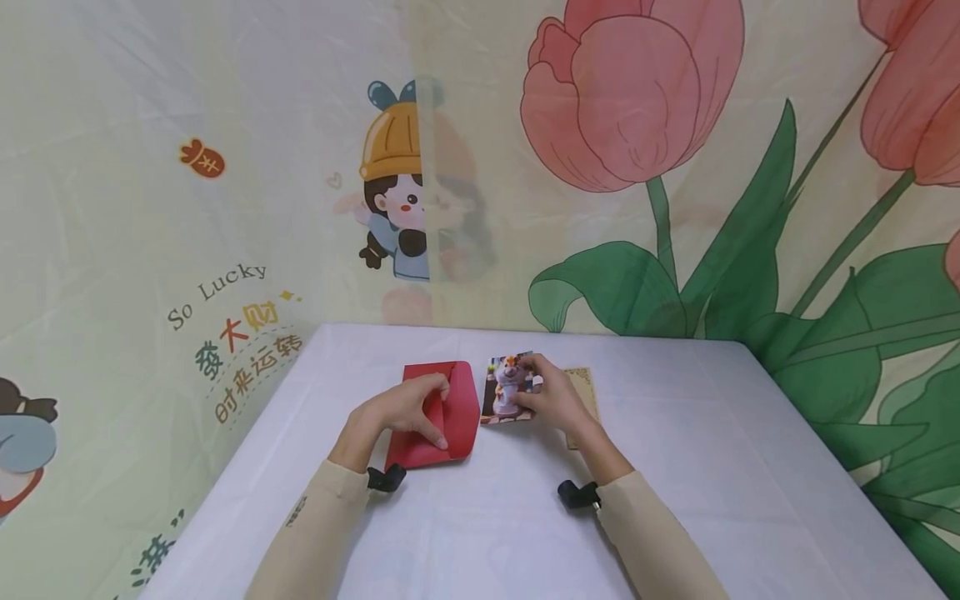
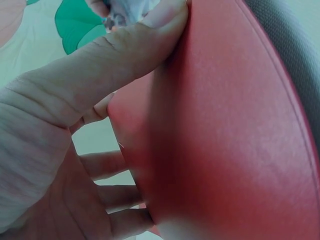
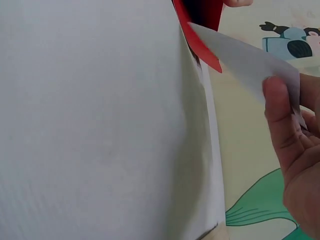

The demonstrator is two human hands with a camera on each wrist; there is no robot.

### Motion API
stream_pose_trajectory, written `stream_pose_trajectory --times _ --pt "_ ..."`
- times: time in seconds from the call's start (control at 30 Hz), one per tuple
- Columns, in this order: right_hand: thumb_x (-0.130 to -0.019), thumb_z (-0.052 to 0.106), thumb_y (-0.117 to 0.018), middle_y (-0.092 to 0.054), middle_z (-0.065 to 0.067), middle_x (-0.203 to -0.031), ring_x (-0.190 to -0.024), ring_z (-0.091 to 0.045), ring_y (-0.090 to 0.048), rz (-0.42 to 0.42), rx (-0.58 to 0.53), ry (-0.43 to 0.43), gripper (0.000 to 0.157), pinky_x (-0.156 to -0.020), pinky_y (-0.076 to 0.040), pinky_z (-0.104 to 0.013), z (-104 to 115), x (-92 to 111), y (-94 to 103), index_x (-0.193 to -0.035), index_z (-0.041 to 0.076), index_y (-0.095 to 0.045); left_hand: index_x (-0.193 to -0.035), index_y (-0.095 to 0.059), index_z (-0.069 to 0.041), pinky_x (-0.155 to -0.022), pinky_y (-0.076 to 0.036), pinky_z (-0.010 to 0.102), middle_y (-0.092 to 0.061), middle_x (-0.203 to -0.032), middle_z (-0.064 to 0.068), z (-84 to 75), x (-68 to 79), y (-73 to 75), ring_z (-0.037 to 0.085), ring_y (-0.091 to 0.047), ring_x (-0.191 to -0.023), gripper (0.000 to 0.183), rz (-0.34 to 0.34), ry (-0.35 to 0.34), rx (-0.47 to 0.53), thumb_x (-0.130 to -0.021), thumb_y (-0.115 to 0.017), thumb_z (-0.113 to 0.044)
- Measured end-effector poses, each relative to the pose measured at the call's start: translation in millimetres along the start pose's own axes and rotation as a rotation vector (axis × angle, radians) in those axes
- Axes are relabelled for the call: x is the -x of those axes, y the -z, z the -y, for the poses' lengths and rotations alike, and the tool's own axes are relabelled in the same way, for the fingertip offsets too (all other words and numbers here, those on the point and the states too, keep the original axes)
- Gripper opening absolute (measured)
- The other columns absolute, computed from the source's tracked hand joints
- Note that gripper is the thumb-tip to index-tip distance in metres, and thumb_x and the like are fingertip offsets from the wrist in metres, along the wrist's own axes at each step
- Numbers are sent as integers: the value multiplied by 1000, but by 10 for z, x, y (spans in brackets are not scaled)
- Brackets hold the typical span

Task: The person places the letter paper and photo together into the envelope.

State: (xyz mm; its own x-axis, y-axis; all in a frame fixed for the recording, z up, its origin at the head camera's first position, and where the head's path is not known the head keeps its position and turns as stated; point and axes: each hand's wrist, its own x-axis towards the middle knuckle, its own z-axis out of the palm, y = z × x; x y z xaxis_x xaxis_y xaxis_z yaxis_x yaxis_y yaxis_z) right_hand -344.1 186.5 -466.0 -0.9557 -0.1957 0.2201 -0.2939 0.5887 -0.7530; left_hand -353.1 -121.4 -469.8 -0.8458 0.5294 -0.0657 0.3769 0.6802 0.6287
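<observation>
On the white table lies a red envelope (image 1: 463,400), its flap turned toward the right. My left hand (image 1: 405,408) grips it near the mouth, with thumb and fingers spread along the opening edges. In the left wrist view the thumb (image 2: 120,60) lies against the red paper (image 2: 235,115) and the other fingers reach its far edge. My right hand (image 1: 558,398) pinches a photo card (image 1: 507,392) by its right side, just right of the flap. The card shows a light-coloured figure; its pale back (image 3: 250,60) faces the right wrist camera, tilted, one corner overlapping the red flap (image 3: 200,45).
A beige card (image 1: 583,385) with an ornate border lies on the table, partly hidden beneath my right hand and wrist. The white tabletop (image 1: 480,533) ends at a patterned cloth backdrop (image 1: 480,250) with tulips and cartoon figures. Each wrist carries a small black camera mount (image 1: 577,495).
</observation>
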Motion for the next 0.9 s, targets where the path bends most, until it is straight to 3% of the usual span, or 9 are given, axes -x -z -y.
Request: stream_pose_trajectory --times 0.13,0.27,0.43,0.5,0.63,0.73,0.9 --pt "-89 13 -84 -68 -10 -121 -70 -16 -56 1 -33 16 50 -54 -49 -27 53 -23 -44 -134 11 -62 -116 -54 -21 -77 -60 34 -59 -115 -5 2 -9 -2 20 -54 -114 72 2 -3 -2 -64 -100 -41" --pt "-89 10 -82 -71 -14 -108 -70 -12 -60 105 -76 39 64 -56 -51 -26 117 -48 -101 -147 9 -56 -116 -54 -20 -78 -59 34 -58 -113 -4 6 -14 -5 20 -54 -113 72 8 -7 -6 -65 -100 -42" --pt "-90 1 -78 -61 -19 -140 -72 -16 -67 217 -164 65 76 -66 -61 -43 189 -71 -171 -157 12 -44 -117 -55 -20 -83 -57 35 -58 -114 -4 12 -15 -8 20 -52 -114 72 15 2 -5 -65 -99 -43" --pt "-91 -1 -76 -52 -18 -151 -71 -17 -68 216 -178 68 75 -68 -62 -50 203 -77 -194 -157 14 -44 -117 -56 -21 -84 -57 36 -58 -114 -4 11 -16 -8 20 -52 -114 72 16 2 -7 -65 -99 -43" --pt "-92 -2 -74 -50 -19 -153 -66 -17 -68 194 -179 63 71 -66 -60 -54 216 -94 -222 -155 13 -46 -117 -56 -22 -85 -57 36 -58 -115 -5 7 -16 -6 20 -53 -114 72 15 4 -6 -65 -99 -43" --pt "-92 -2 -75 -57 -20 -145 -66 -17 -67 188 -160 59 70 -64 -60 -48 218 -114 -224 -155 10 -46 -117 -55 -22 -84 -58 36 -58 -115 -4 -1 -12 -5 20 -53 -114 72 15 4 -5 -65 -99 -43" --pt "-95 -1 -72 -69 -19 -105 -68 -17 -65 215 -113 43 70 -58 -55 -31 219 -143 -213 -157 8 -41 -118 -56 -20 -81 -58 35 -58 -114 -3 -17 -7 -3 21 -53 -114 72 14 11 -6 -65 -100 -41"
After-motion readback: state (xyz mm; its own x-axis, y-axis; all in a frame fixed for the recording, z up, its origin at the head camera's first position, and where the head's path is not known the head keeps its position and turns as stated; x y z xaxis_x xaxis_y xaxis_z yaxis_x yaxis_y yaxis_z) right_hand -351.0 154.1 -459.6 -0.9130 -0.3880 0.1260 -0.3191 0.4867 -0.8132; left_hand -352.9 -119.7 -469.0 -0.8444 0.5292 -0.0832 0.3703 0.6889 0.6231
